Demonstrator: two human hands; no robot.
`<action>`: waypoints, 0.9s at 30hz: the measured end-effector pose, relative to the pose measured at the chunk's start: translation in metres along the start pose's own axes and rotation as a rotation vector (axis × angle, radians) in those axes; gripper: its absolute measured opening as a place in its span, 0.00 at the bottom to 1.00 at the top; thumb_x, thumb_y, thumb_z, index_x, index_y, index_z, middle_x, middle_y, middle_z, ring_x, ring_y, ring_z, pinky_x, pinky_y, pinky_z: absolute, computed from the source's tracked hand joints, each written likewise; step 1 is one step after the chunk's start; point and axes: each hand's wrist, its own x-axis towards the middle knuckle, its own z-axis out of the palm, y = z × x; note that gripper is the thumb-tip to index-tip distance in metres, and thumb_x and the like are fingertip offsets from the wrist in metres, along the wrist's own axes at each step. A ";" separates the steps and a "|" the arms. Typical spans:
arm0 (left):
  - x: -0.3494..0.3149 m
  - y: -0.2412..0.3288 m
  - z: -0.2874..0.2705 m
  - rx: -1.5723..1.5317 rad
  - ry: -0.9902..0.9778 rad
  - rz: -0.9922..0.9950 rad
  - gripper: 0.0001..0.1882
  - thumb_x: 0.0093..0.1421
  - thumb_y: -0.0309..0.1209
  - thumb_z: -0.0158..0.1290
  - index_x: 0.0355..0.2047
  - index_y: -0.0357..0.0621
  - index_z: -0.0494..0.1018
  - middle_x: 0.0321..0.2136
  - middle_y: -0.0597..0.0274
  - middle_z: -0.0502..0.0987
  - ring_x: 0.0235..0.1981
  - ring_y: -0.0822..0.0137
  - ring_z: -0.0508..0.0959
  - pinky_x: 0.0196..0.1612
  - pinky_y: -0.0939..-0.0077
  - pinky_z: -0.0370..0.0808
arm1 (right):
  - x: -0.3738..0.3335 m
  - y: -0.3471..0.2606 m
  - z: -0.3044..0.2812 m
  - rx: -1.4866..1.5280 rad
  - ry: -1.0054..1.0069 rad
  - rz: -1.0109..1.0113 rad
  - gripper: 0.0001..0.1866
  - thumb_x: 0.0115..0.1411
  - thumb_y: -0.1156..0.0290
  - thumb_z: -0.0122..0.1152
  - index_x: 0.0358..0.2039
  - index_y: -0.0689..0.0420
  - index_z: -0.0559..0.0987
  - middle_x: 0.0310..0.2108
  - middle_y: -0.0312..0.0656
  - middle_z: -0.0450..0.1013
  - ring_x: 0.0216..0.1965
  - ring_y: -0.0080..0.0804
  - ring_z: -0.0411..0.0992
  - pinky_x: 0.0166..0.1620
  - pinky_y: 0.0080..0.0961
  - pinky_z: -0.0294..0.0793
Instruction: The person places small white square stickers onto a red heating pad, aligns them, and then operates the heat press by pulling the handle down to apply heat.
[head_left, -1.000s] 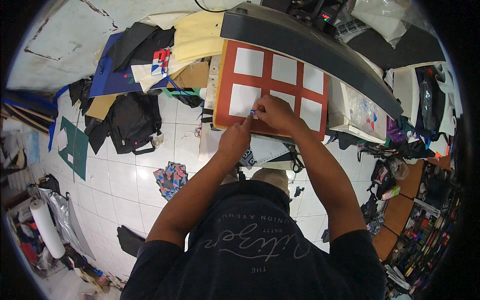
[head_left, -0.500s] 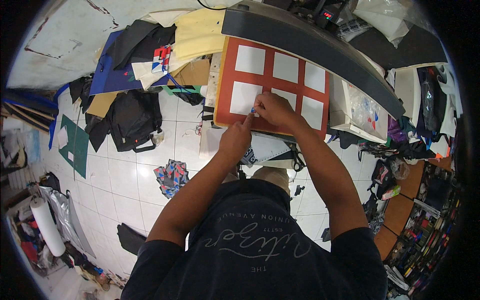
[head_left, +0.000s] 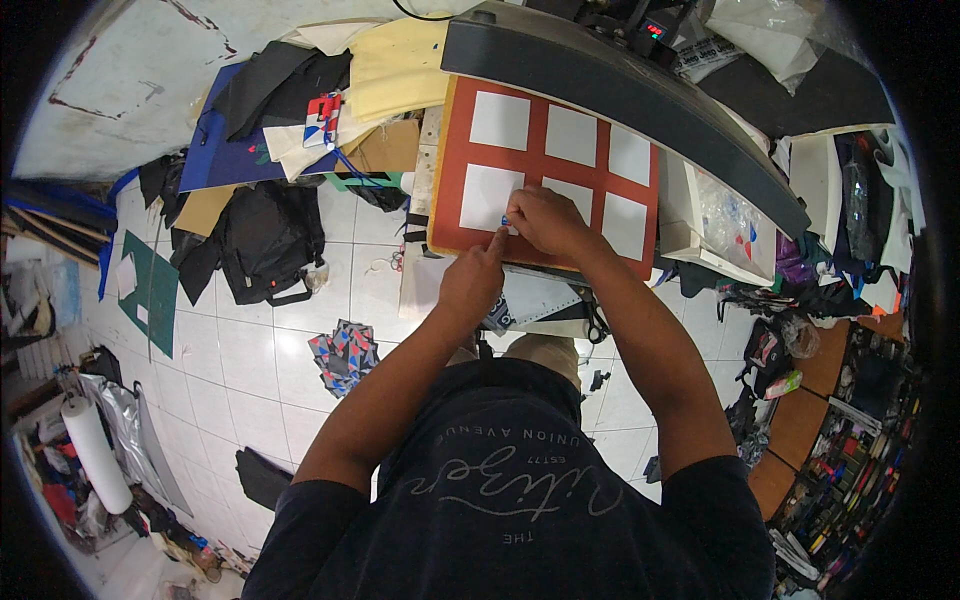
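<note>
A heat press's reddish-brown pad [head_left: 533,135] lies in front of me, with several white squares set out in rows on it. At the lower corner of the near left white square [head_left: 488,195] sits a small blue piece [head_left: 505,220], mostly covered by fingers. My right hand [head_left: 548,220] comes from the right, fingers curled, fingertips pinched at the blue piece. From below, my left hand [head_left: 472,280] points its outstretched index finger to the same corner, its other fingers folded. The press's dark upper plate [head_left: 620,90] stands raised and swung to the back right.
Right of the pad is a white open box [head_left: 715,225] with clear plastic inside. Scissors [head_left: 595,318] and a clear ruler [head_left: 540,300] lie by the near edge. On the left are cloth, a black bag [head_left: 268,240] and a patterned stack [head_left: 345,355] on the tiles.
Both hands stay at the same corner of the white square. The right hand and the left fingertip have shifted very slightly; little else differs.
</note>
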 end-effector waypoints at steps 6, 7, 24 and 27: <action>-0.001 0.003 -0.004 0.006 -0.011 -0.016 0.28 0.56 0.25 0.44 0.60 0.44 0.63 0.27 0.45 0.76 0.29 0.47 0.79 0.33 0.55 0.77 | -0.002 -0.001 0.002 0.034 0.036 -0.005 0.08 0.56 0.66 0.55 0.29 0.57 0.77 0.32 0.46 0.75 0.36 0.44 0.74 0.40 0.41 0.73; -0.001 0.003 -0.004 0.003 -0.009 -0.012 0.28 0.56 0.25 0.45 0.60 0.43 0.63 0.28 0.45 0.76 0.29 0.47 0.79 0.33 0.55 0.77 | -0.002 -0.002 0.001 0.026 0.037 -0.008 0.08 0.56 0.66 0.55 0.29 0.56 0.77 0.32 0.45 0.75 0.36 0.44 0.74 0.40 0.41 0.73; 0.004 0.005 -0.007 -0.024 0.010 -0.013 0.23 0.58 0.28 0.45 0.56 0.40 0.65 0.32 0.43 0.77 0.32 0.45 0.79 0.36 0.53 0.77 | 0.000 -0.006 0.002 -0.033 0.054 0.069 0.06 0.55 0.67 0.60 0.28 0.54 0.75 0.29 0.40 0.74 0.34 0.40 0.73 0.38 0.36 0.72; 0.000 0.005 -0.008 -0.063 0.076 0.013 0.23 0.57 0.26 0.44 0.54 0.39 0.67 0.30 0.43 0.77 0.31 0.45 0.79 0.34 0.54 0.77 | 0.001 -0.008 0.002 -0.067 0.050 0.067 0.06 0.54 0.66 0.61 0.29 0.54 0.76 0.29 0.41 0.74 0.35 0.41 0.74 0.38 0.37 0.72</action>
